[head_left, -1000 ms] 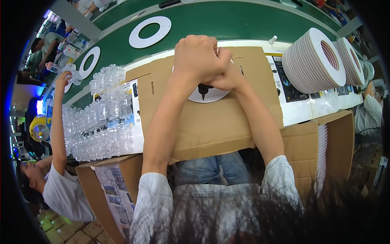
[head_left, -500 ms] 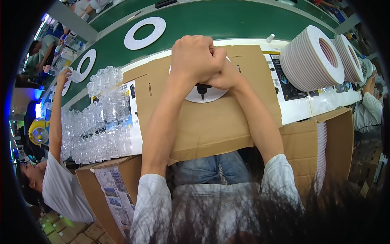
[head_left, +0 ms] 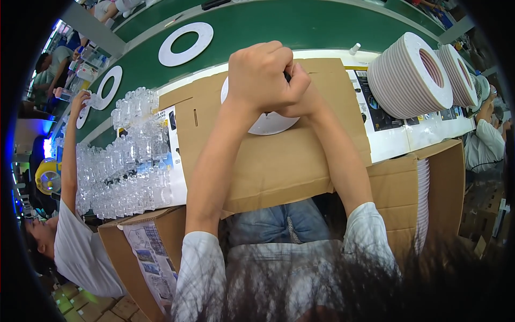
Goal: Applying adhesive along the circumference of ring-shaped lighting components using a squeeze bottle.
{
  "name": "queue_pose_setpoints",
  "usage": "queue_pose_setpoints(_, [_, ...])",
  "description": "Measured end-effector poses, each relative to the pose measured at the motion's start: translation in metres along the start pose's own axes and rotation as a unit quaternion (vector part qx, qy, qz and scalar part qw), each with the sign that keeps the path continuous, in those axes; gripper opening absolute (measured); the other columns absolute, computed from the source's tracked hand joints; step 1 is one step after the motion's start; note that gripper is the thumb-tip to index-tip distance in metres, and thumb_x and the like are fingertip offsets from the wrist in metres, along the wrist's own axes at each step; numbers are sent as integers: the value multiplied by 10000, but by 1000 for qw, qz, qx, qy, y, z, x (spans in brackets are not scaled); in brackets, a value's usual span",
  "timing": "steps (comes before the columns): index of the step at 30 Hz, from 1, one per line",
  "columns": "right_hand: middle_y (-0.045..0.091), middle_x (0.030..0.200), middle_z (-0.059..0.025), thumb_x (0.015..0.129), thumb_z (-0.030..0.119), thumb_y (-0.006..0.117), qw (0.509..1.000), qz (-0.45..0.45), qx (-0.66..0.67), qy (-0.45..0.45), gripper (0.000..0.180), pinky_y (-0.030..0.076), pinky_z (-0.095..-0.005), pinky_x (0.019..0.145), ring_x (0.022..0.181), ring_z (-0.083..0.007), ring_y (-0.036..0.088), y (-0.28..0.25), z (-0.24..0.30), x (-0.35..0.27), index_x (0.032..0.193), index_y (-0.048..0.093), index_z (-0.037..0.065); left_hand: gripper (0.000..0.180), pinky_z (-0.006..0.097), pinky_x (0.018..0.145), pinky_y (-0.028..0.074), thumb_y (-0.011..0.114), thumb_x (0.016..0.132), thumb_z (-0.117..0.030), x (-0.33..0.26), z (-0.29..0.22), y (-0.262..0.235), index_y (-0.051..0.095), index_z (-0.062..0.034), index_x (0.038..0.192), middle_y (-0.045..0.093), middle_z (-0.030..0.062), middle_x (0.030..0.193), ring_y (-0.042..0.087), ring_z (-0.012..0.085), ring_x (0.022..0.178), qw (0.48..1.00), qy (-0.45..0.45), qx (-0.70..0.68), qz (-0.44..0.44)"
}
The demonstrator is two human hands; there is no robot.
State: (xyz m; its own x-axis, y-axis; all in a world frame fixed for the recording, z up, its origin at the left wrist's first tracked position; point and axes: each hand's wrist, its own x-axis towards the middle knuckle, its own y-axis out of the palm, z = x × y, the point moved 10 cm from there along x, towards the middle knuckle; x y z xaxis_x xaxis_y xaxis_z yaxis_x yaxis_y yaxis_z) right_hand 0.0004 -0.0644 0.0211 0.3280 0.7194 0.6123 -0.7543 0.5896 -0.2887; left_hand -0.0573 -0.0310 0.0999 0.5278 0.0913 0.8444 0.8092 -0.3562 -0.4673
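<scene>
The white disc (head_left: 272,125) on the cardboard sheet (head_left: 281,172) looks light, stiff and smooth, best held by its rim. Above the sheet, the left hand (head_left: 260,75) is clenched, seemingly round a dark piece (head_left: 288,77) (only slivers show), probably firm-bodied. The right hand (head_left: 307,99) nestles against it, its hidden fingers' grasp impossible to tell; both forearms (head_left: 209,172) converge over the sheet.

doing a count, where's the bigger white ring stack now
In the head view, the bigger stack sits at right, between the cardboard sheet and a smaller stack.
</scene>
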Motion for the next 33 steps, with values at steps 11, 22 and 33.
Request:
queue_pose_setpoints(11, [614, 617, -58, 561, 14, 704, 1000, 15, 12, 15, 172, 434, -307, 525, 594, -196, 571, 3, 0, 0, 677, 577, 18, 172, 323, 395, 318, 573, 595, -164, -2, 5, 1, 485, -57, 493, 435, 60, 474, 405, 224, 400, 999, -17, 27, 8])
queue_pose_setpoints(22, [615, 597, -64, 567, 15, 697, 1000, 12, -2, -5, 144, 439, -302, 511, 562, -201, 571, 4, 5, 1, 648, 577, 10, 168, 328, 395, 304, 570, 578, -158, -4, 8, 2, 472, -54, 489, 422, 68, 463, 382, 231, 393, 999, -23, 20, 10])
queue_pose_setpoints(33, [624, 615, -83, 612, 43, 728, 999, 12, -21, 22, 159, 463, -324, 529, 585, -230, 595, -6, 4, 2, 690, 594, 9, 158, 338, 418, 353, 570, 597, -173, 3, 9, 6, 519, -47, 518, 478, 79, 510, 438, 256, 433, 998, -55, -26, 7])
